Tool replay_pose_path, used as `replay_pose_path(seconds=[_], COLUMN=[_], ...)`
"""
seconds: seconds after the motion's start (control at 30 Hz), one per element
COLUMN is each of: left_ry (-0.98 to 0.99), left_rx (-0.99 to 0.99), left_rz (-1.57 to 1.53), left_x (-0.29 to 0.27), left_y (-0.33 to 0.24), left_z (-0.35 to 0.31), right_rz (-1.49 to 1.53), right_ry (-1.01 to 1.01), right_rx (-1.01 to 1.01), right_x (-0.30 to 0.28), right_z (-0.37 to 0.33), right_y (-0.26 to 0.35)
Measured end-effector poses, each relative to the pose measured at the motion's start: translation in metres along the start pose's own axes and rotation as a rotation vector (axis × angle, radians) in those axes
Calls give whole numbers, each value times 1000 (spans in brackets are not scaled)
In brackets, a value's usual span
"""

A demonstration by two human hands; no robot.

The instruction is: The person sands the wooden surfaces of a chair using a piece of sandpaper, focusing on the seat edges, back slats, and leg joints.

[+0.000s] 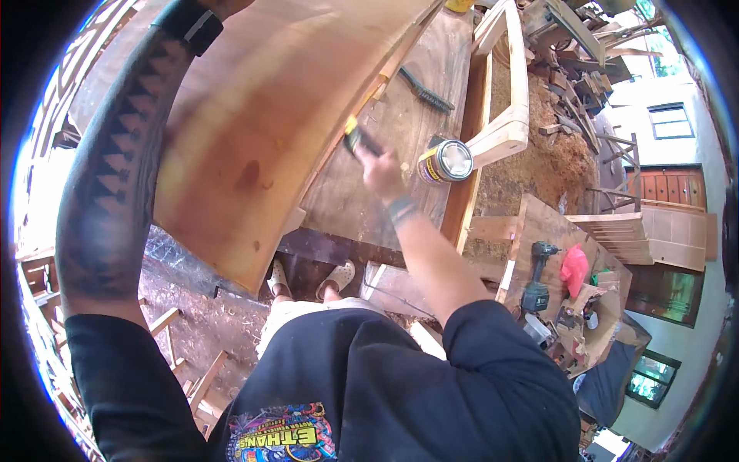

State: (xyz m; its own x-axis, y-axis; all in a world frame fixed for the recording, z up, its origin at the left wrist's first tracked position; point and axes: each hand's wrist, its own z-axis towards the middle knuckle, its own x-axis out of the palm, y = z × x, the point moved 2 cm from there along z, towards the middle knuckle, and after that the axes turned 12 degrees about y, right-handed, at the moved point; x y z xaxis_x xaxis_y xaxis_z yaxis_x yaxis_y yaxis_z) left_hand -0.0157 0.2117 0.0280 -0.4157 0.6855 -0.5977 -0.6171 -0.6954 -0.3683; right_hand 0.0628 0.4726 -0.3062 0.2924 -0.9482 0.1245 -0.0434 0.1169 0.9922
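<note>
A wide wooden panel (231, 138), coated a glossy amber-brown, lies at a slant across the front of the workbench (419, 177). My right hand (382, 177) is closed round a small paintbrush (359, 138) with a dark body and a yellowish tip, held at the panel's right edge. Whether the tip touches the edge I cannot tell. My left arm stretches over the panel's left side. Only part of my left hand (227, 6) shows at the top edge, its fingers out of view. An open metal can (448, 162) with pale contents stands right of my right hand.
A dark long-bristled brush (428, 94) lies on the bench beyond the can. A pale wooden frame (512, 115) leans along the bench's right side. Further right, a cordless drill (539, 277) and a pink cloth (573, 269) lie on a side table. Scrap wood and sawdust cover the ground behind.
</note>
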Motion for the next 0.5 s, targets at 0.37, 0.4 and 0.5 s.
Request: replay_pose_path(seconds=[0.37,0.4,0.5], left_ry=[11,7,-111], left_rx=[-300,-281,-33], left_rz=[-464,-599,-295], left_x=[16,16,-6], left_y=[1,2,61], left_z=[7,9,5], right_rz=[-984,-979,-1324], right_ry=[237,245,479], right_rx=[-166,-170,-394], right_x=[-57,-47,28], right_z=[77,74,36], right_y=[78,82,89])
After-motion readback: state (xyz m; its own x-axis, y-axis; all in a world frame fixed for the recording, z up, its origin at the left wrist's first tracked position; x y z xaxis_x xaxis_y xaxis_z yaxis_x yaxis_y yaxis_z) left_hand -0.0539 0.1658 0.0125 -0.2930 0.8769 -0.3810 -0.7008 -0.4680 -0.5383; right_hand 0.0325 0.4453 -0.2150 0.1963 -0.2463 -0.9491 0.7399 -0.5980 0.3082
